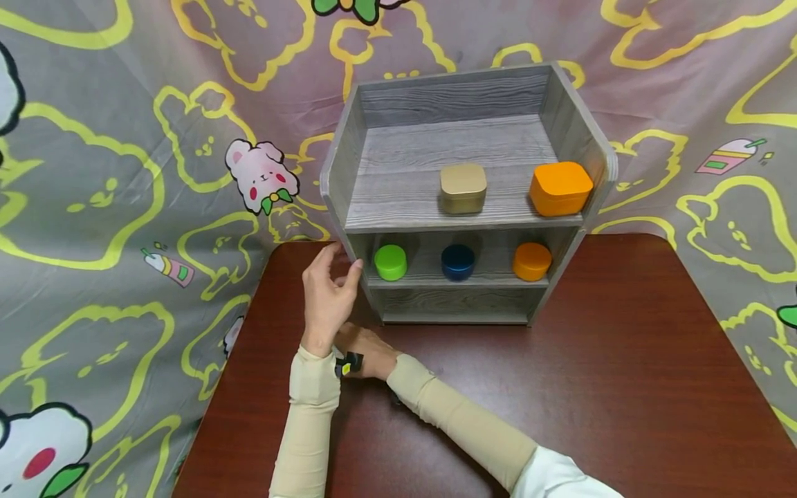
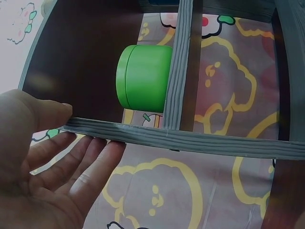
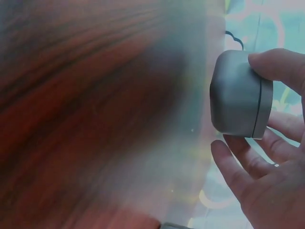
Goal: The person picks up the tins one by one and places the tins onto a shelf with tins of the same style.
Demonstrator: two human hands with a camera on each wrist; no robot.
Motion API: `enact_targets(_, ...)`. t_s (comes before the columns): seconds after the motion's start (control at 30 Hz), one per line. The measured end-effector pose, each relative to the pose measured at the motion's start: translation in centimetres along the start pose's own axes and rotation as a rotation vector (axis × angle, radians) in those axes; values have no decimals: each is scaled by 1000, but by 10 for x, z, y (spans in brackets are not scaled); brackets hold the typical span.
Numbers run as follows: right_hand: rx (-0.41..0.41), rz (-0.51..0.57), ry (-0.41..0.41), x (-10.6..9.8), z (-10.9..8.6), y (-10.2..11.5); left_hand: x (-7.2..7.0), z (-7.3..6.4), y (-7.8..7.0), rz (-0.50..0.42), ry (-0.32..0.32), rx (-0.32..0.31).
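My left hand (image 1: 328, 297) grips the left side panel of a grey wood-grain shelf (image 1: 461, 223). In the left wrist view the thumb lies on the inner side of the panel edge and the fingers on the outer side. A round green tin (image 2: 145, 78) stands on the middle level close to that hand. Lower down, my right hand (image 1: 370, 354) reaches across beneath the left forearm, partly hidden by it. It holds a grey rounded tin (image 3: 236, 95) with a lid seam, thumb on one side and fingers on the other; the head view hides this tin.
On the top level stand a gold tin (image 1: 463, 188) and an orange square tin (image 1: 561, 189). A dark blue round tin (image 1: 457, 263) and an orange round tin (image 1: 532, 261) share the middle level with the green one. The shelf stands on a brown table (image 1: 623, 360) before a patterned curtain (image 1: 124, 207).
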State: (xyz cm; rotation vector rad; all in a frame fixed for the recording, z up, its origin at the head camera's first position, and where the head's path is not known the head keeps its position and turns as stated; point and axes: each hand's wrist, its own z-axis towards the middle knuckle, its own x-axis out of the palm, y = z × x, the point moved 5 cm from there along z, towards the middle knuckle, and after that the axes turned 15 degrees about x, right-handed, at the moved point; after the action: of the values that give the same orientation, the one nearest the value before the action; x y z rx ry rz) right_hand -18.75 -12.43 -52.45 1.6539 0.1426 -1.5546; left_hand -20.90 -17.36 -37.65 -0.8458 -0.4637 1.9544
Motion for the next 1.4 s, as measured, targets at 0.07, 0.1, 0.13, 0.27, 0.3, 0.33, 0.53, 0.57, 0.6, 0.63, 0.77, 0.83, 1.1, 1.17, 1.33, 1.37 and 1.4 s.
enact_targets(0.07,10,-4,7,-1,0,0,-1,1,-8,2,3,-5)
enact_targets(0.1,13,-6,9,-2,-1,-1,-1,1,-12,-1,5,-7)
enact_targets(0.13,22,-3,17,-3,-2,-1,-2,1,-15,0,7,-7)
enact_targets(0.27,39,10,33,-8,-4,-2,-2,0,-15,-16,4,-18)
enact_targets(0.3,33,16,29,-10,-4,-3,-2,0,-12,-24,-1,-24)
enact_targets(0.33,25,26,29,-11,-4,-3,-1,-1,-8,-29,-6,-28)
enact_targets(0.53,-40,68,31,-13,-7,-7,0,-4,13,-54,-18,-42)
enact_targets(0.57,-40,65,31,-13,-8,-8,0,-5,14,-58,-17,-39)
enact_targets(0.6,-41,63,32,-13,-8,-9,0,-5,15,-67,-18,-35)
enact_targets(0.63,-37,51,31,-14,-9,-9,0,-5,15,-73,-18,-31)
enact_targets(0.77,16,3,38,-18,-15,-13,0,-6,16,-103,-24,-17)
enact_targets(0.83,43,-28,45,-21,-18,-16,0,-5,16,-117,-28,-11)
enact_targets(1.1,99,-86,74,-37,-29,-23,1,-2,18,-177,-34,-19)
enact_targets(1.17,100,-80,80,-40,-31,-23,2,-3,19,-188,-37,-33)
enact_targets(1.33,91,-98,86,-46,-38,-21,-2,-2,2,-195,-38,-65)
enact_targets(1.37,88,-101,86,-47,-40,-21,-2,-1,-1,-194,-34,-70)
enact_targets(1.4,83,-105,86,-49,-42,-21,-4,-1,-5,-197,-33,-64)
